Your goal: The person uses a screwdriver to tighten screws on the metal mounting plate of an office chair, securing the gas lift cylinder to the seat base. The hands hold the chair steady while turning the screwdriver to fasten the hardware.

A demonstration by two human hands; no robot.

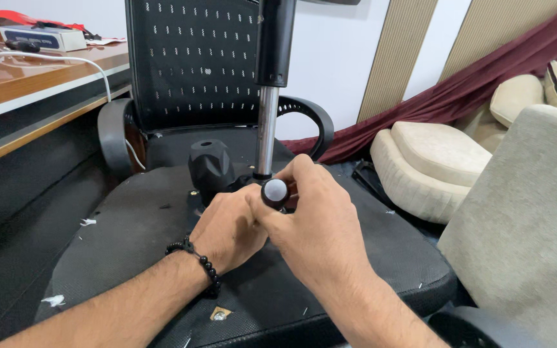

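Observation:
An office chair lies upside down, its black seat underside facing up. From the seat's mechanism a chrome gas cylinder rises into a black sleeve. A black tension knob sticks up left of the cylinder. My right hand is closed around a black tool handle with a rounded silver-grey end, at the cylinder's base. My left hand, a bead bracelet on its wrist, presses against the right hand and the mechanism below the knob. What the tool's tip touches is hidden by my fingers.
The chair's mesh backrest and black armrests stand behind. A wooden desk with a white cable and a box is at the left. Cream cushions and a grey upholstered piece crowd the right. A screw lies near the seat's front edge.

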